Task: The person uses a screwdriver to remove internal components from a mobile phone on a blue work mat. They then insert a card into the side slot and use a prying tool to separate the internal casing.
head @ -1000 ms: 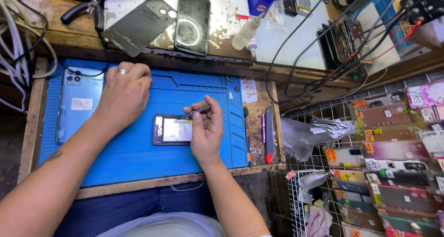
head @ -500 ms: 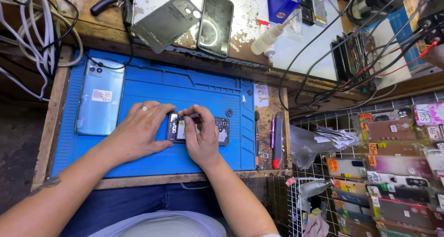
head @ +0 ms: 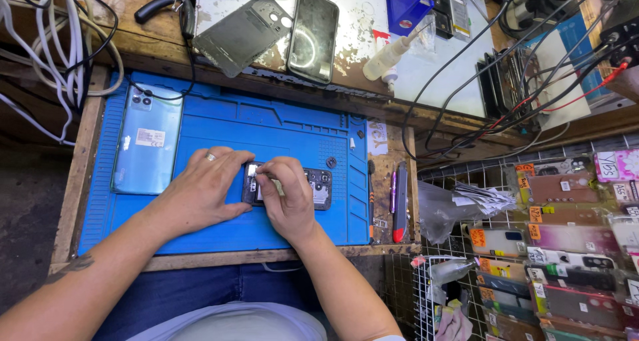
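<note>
blue mat: a ribbed blue rubber work mat (head: 219, 125) covers the wooden bench (head: 80, 174); both hands work near its middle.
opened phone: a small dark phone with its back off (head: 318, 186) lies flat on the mat, long side across, its right end with the camera cutouts showing; the rest is under the hands.
left hand: the left hand (head: 200, 194), a ring on one finger, rests palm down on the mat with fingers together, the tips touching the phone's left end and pinning it.
right hand: the right hand (head: 287, 201) lies over the phone's middle, thumb and forefinger pinched together on something small at the phone's top edge; what it is cannot be told.
light blue phone: a light blue phone, back up (head: 148, 148), lies on the mat's left part, well apart from the hands.
upper bench: a grey phone back cover (head: 241, 35) and a black phone, screen up (head: 313, 36), lie beyond the mat, beside a white squeeze bottle (head: 389, 56).
right edge: a red-tipped pen-like tool (head: 399, 201) lies just beside the mat.
left edge: white cables (head: 53, 41) hang over the bench.
</note>
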Demonstrator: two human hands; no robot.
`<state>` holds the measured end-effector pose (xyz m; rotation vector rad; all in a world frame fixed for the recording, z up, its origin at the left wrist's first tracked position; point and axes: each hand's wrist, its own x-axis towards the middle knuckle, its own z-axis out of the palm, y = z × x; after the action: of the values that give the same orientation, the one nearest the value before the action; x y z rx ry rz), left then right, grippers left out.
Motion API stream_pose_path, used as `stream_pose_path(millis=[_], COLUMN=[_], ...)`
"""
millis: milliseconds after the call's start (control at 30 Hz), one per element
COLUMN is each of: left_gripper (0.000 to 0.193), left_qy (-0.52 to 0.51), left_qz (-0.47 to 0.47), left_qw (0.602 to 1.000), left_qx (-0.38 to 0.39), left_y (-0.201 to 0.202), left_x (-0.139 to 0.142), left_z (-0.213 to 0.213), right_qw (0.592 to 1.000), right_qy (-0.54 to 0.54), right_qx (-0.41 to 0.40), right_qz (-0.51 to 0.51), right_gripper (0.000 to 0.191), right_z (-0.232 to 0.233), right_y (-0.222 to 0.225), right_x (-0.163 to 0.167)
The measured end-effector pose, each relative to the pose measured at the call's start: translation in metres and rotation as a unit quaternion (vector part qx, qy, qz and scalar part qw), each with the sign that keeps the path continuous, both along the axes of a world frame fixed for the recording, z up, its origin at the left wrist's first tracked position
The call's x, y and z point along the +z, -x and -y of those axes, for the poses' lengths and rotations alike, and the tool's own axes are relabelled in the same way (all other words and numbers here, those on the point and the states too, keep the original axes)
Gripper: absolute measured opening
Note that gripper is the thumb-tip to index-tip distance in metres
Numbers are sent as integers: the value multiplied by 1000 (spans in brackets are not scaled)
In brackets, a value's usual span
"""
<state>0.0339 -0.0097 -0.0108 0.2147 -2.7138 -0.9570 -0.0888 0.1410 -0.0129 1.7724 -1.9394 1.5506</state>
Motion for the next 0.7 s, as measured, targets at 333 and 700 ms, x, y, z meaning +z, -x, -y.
stream_pose_path(millis=[333, 700], left_gripper=[83, 75], left_qy=[10, -9], left_qz=[-15, -24], left_qw=[1000, 1000], left_qx=[11, 10], left_y=[2, -2], left_x=[-3, -2], left_z=[-1, -6], right_qw=[998, 999], right_qy=[-57, -17], right_qx=[-29, 14], right_qz=[-23, 31], right_gripper=[29, 40], right_z=[5, 5], right_y=[-3, 0], right_x=[12, 1])
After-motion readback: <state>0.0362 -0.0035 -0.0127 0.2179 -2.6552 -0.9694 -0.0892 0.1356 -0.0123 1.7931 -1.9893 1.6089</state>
